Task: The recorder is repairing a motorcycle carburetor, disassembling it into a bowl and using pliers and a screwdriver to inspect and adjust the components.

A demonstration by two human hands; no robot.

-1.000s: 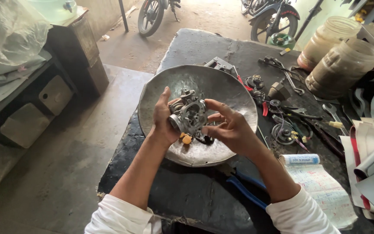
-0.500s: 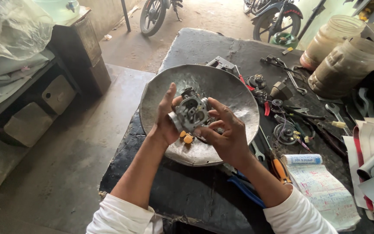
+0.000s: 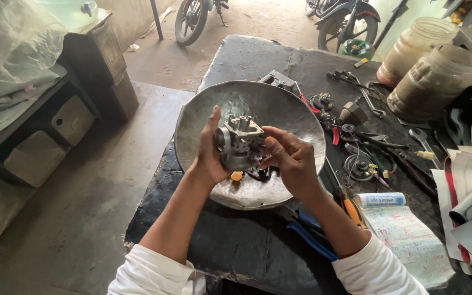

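Head view, looking down: a person in white sleeves holds a small grey metal carburetor [image 3: 240,143] above a wide, dented metal bowl [image 3: 203,109] that sits on a dark counter [image 3: 236,240]. The left hand [image 3: 210,155] cups the carburetor from behind, thumb raised and palm against its side. The right hand [image 3: 290,158] closes in from the other side, its fingertips [image 3: 269,131] touching the body. Directly below the hands, small loose parts lie in the bowl, one of them orange [image 3: 237,176]. Blue-handled pliers [image 3: 310,235] lie under the right forearm. To the right of the hands are scattered tools, a written notepad [image 3: 411,240] and two cloudy plastic jars [image 3: 432,82]. The carburetor looks rigid, fairly heavy for its size and probably oily, so it seems best gripped by its solid body rather than by its thin projecting fittings.
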